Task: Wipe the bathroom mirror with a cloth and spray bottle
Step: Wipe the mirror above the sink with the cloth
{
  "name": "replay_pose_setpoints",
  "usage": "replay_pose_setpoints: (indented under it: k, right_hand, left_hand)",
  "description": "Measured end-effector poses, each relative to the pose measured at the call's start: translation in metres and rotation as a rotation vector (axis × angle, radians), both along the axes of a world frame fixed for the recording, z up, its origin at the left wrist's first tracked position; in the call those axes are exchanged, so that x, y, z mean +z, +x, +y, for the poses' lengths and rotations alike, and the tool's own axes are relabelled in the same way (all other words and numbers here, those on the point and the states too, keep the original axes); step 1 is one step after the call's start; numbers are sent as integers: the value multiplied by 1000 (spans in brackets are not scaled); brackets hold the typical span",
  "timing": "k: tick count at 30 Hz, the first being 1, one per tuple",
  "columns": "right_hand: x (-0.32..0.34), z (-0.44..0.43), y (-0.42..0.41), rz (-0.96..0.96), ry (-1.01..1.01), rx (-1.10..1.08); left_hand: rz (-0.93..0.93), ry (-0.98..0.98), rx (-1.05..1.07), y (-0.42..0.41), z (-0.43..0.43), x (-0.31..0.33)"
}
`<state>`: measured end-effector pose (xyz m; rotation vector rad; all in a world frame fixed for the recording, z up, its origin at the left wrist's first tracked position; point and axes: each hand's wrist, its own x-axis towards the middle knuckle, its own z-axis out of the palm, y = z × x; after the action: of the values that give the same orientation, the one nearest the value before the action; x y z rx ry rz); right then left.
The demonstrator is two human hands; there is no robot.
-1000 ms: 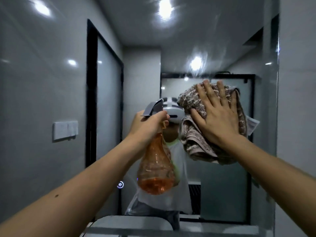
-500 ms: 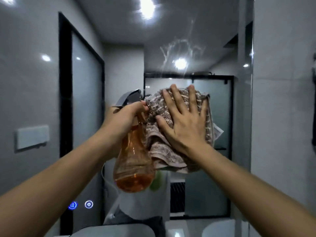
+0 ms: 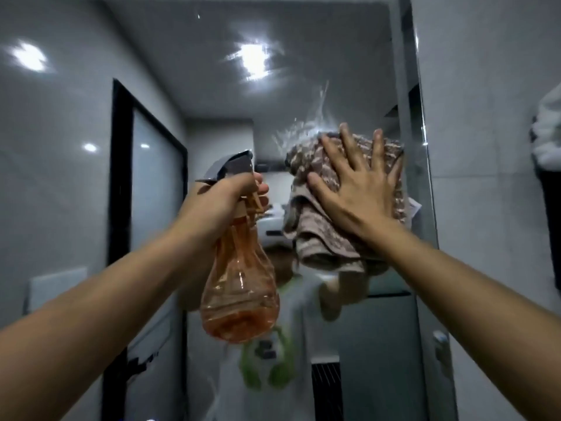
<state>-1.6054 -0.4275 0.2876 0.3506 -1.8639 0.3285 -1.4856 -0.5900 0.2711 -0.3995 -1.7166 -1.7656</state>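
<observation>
the mirror [image 3: 273, 86] fills the far wall ahead, its right edge meeting a grey tiled wall [image 3: 485, 117]. a streaky patch of spray droplets [image 3: 300, 132] sits on the glass just above and left of the cloth [image 3: 315, 238], a brown patterned towel bunched into folds and held against the upper right part of the mirror.

the right hand [image 3: 361, 192] lies flat on the cloth, fingers spread wide and palm pressing it to the glass. the left hand [image 3: 224, 202] is wrapped around the neck of the orange spray bottle [image 3: 239, 293], fingers curled by the trigger under the grey nozzle head [image 3: 230, 168]; the bottle hangs just left of the cloth, with liquid only in its lower part. whether the trigger is being squeezed cannot be told.

the step in hand looks like wiping the freshly sprayed patch. to do it well, the cloth should go up through the droplets before they run, with even palm pressure and overlapping strokes out to the right edge. the loose folds hanging below may drag and leave streaks, so gathering them under the palm would help. the bottle is best kept clear of the glass.
</observation>
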Motion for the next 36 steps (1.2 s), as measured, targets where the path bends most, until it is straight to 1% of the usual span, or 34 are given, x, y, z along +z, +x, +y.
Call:
replay_pose_setpoints:
  k: [2, 3, 4, 6, 7, 8, 9, 11, 12, 13, 14, 16, 17, 18, 19, 21, 23, 24, 25, 26, 28, 31, 33, 36]
  right_hand:
    - [42, -23, 8, 1, -40, 18]
    - [51, -35, 12, 30, 7, 17]
    - [50, -43, 15, 58, 91, 31]
    - [27, -44, 15, 123, 300, 40]
    - [12, -35, 12, 150, 366, 23]
    - [1, -23, 11, 160, 371, 9]
    - [1, -13, 7, 161, 328, -14]
    - [27, -7, 4, 93, 156, -44]
    - [44, -15, 7, 56, 70, -18]
    - [54, -31, 11, 43, 34, 16]
    - [58, -52, 16, 63, 69, 39]
    - [38, -81, 23, 113, 275, 71]
    - [23, -81, 22, 142, 383, 82]
    - [8, -71, 18, 180, 436, 78]
    - [0, -54, 15, 198, 404, 79]
    - [11, -26, 10, 194, 209, 44]
    - [53, -25, 6, 124, 3, 13]
    - [74, -38, 8, 96, -56, 23]
    - [88, -57, 13, 97, -44, 33]
    - [94, -76, 19, 119, 19, 49]
    - [76, -96, 24, 136, 197, 115]
    - [37, -68, 19, 212, 331, 100]
    - [42, -50, 13, 203, 327, 57]
    - [65, -64, 15, 114, 152, 14]
  left_hand:
    - [45, 10, 7, 1, -9, 12]
    - [57, 24, 7, 1, -13, 16]
    - [61, 36, 13, 1, -15, 20]
    - [67, 53, 24, 2, -17, 25]
    - [68, 65, 21, 3, -17, 25]
    - [67, 66, 18, 5, -15, 24]
    - [69, 49, 23, 6, -14, 22]
    - [75, -15, 54, 9, -16, 17]
    - [78, -28, 58, 11, -19, 16]
    - [78, -21, 46, 13, -24, 15]
    - [77, 5, 24, 13, -30, 15]
    - [69, 56, 7, 13, -39, 14]
    - [64, 66, 14, 12, -40, 12]
    - [53, 69, 14, 11, -42, 9]
    - [37, 55, 2, 11, -42, 8]
    - [17, -4, -14, 14, -44, 7]
    - [18, -54, 5, 17, -46, 9]
    - [23, -62, 4, 17, -49, 11]
    - [26, -52, -11, 16, -52, 13]
    - [24, -31, -25, 14, -53, 15]
    - [12, 7, -11, 10, -54, 16]
    - [17, 39, 25, 4, -53, 18]
    - [12, 7, 21, 2, -50, 22]
    - [14, -5, 10, 6, -49, 28]
